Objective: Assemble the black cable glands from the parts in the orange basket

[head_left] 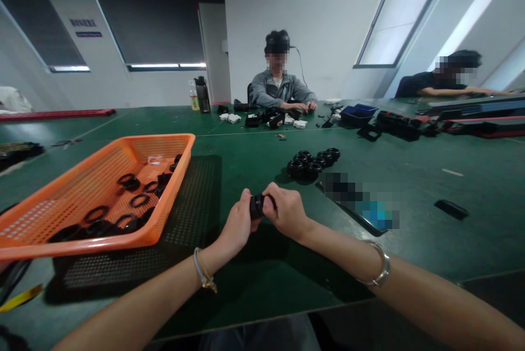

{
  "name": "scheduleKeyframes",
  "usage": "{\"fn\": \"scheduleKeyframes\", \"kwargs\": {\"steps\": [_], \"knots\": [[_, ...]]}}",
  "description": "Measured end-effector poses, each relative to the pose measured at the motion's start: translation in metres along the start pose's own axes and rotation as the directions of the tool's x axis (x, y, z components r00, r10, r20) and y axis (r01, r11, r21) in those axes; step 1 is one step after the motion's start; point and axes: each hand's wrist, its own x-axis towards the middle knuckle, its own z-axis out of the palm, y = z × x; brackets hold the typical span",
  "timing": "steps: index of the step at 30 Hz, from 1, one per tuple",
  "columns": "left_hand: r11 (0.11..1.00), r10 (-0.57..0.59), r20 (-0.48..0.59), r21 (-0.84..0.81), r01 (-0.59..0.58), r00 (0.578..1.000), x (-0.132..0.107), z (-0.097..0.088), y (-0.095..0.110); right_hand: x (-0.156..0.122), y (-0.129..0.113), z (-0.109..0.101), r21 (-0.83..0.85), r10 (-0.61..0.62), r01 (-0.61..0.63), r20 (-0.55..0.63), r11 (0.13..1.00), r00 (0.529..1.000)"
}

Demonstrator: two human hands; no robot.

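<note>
Between my two hands, above the green table, is a black ring-shaped part (256, 206). My left hand (238, 221) grips it from the left with the thumb up. From the right, my right hand (287, 210) has its fingers curled round the other side of the same part. The fingers cover much of it, so its full shape is hidden. Beyond my right hand, several black round parts (314, 163) sit in a cluster on the table. To the left stands an orange plastic basket (158, 230) with loose black rings (139, 200) and other black pieces in it.
A phone (353, 203) lies right of my hands, with a small black piece (451, 209) farther right. Across the green table (241, 157), a person (283, 86) handles parts among black and white pieces. Another person (443, 77) sits far right. Bottles (202, 94) stand at the back.
</note>
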Motion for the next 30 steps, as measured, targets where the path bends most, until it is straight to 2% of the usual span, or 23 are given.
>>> {"fn": "scheduleKeyframes", "kwargs": {"steps": [2,4,8,12,17,23,26,30], "knots": [[0.992,0.109,-0.137,0.074,-0.100,0.985,-0.001,0.001,-0.004,0.001,-0.004,0.003,0.025,0.040,-0.041,0.016,0.999,0.999],[0.963,0.237,-0.190,0.179,-0.204,0.953,-0.002,0.000,-0.006,0.002,-0.009,0.004,0.065,0.092,-0.094,0.038,0.993,0.995],[0.826,0.458,-0.132,0.429,-0.366,0.879,-0.002,-0.004,-0.002,0.006,-0.014,0.004,0.135,0.211,-0.213,0.033,0.968,0.977],[0.609,0.605,-0.032,0.663,-0.436,0.796,-0.001,-0.009,0.007,0.010,-0.018,0.005,0.225,0.359,-0.350,-0.001,0.909,0.933],[0.336,0.670,0.124,0.829,-0.447,0.732,0.000,-0.017,0.014,0.010,-0.022,0.010,0.376,0.532,-0.500,0.023,0.780,0.846],[0.208,0.668,0.202,0.874,-0.440,0.716,0.004,-0.021,0.014,0.007,-0.021,0.014,0.450,0.577,-0.539,0.062,0.712,0.814],[0.101,0.661,0.261,0.898,-0.427,0.704,0.006,-0.025,0.013,0.006,-0.019,0.017,0.487,0.592,-0.552,0.086,0.677,0.801],[-0.044,0.655,0.355,0.899,-0.436,0.667,0.009,-0.032,0.016,0.006,-0.020,0.019,0.590,0.628,-0.583,0.159,0.558,0.762]]}}
